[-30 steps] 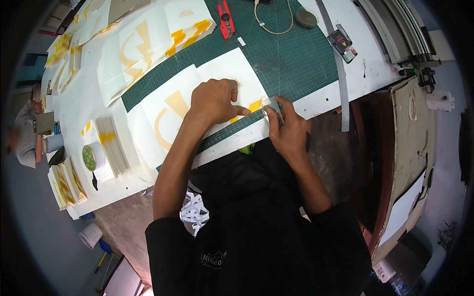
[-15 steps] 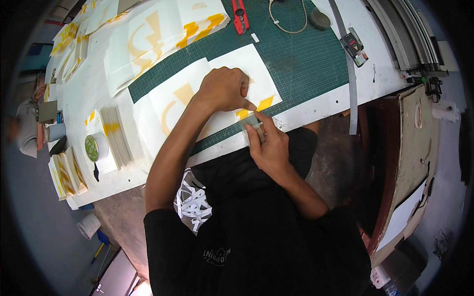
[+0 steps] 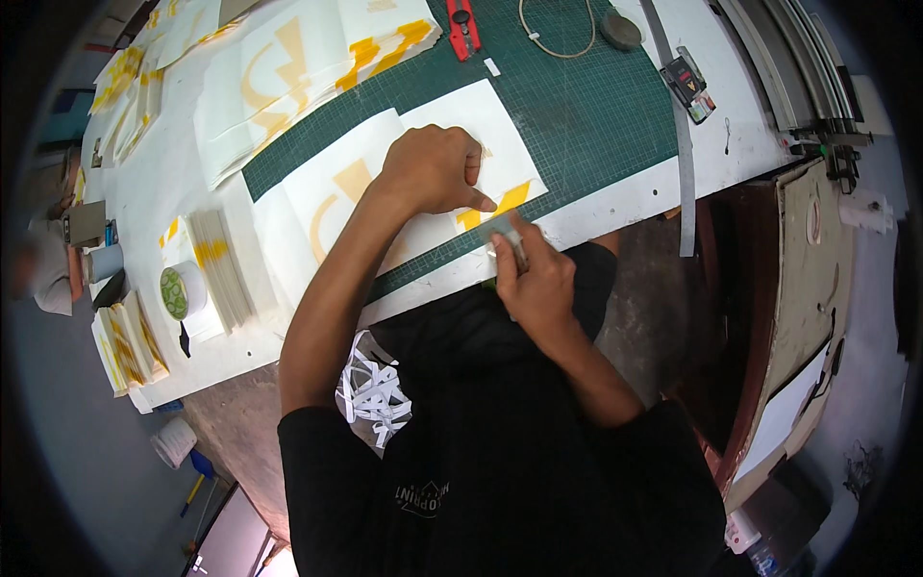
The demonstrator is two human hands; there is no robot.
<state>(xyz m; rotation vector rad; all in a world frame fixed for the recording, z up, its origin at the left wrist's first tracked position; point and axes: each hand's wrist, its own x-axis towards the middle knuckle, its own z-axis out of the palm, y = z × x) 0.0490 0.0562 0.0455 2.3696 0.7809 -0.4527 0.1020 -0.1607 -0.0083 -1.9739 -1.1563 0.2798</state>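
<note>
You are wearing a black short-sleeved T-shirt, its sleeves ending above the elbows, so both forearms are showing bare. A small pale printed mark is sitting on the shirt's chest, near the lower middle of the view. Your left hand [image 3: 433,171] and right hand [image 3: 535,286] are going bare too, with no gloves, rings or watch showing. Dark clothing is covering your lap below the shirt.

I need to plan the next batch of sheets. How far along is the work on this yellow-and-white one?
Done: finished-looking sheets lie stacked at the table's far side. In hand: the left hand presses the white sheet onto the green cutting mat, while the right hand works a small tool at its yellow mark near the front edge. Left: the sheet's left part lies untouched.
</note>
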